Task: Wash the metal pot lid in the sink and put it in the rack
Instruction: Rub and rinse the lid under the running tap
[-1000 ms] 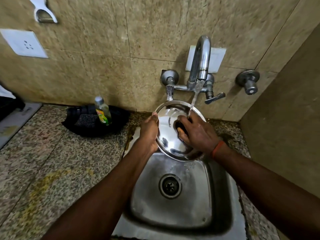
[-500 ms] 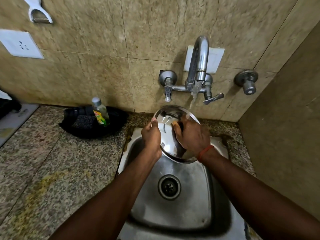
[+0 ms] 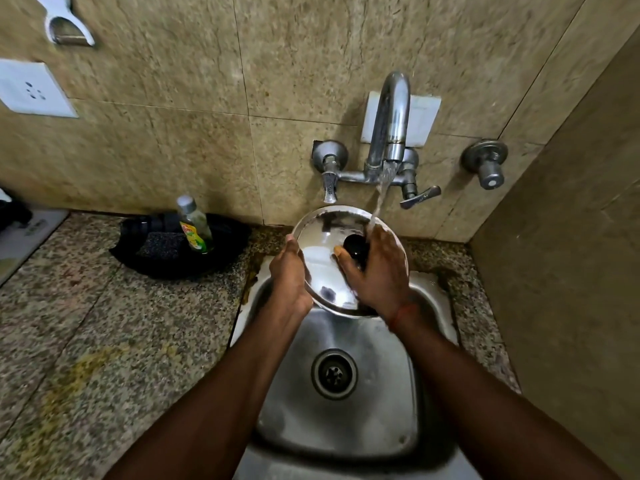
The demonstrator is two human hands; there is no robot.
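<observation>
metal pot lid (image 3: 320, 268) tilted above the sink (image 3: 346, 427), under running tap (image 3: 389, 116) water, left grip (image 3: 289, 277) curled round its left rim, right grip (image 3: 379, 271) wrapped about its black knob (image 3: 355, 247)

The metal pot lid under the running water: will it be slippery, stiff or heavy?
Probably slippery: the tap wets the polished metal pot lid. Likely stiff: its rim looks round where the left hand grips it. Seemingly light: only that and the right hand hold it above the sink.
</observation>
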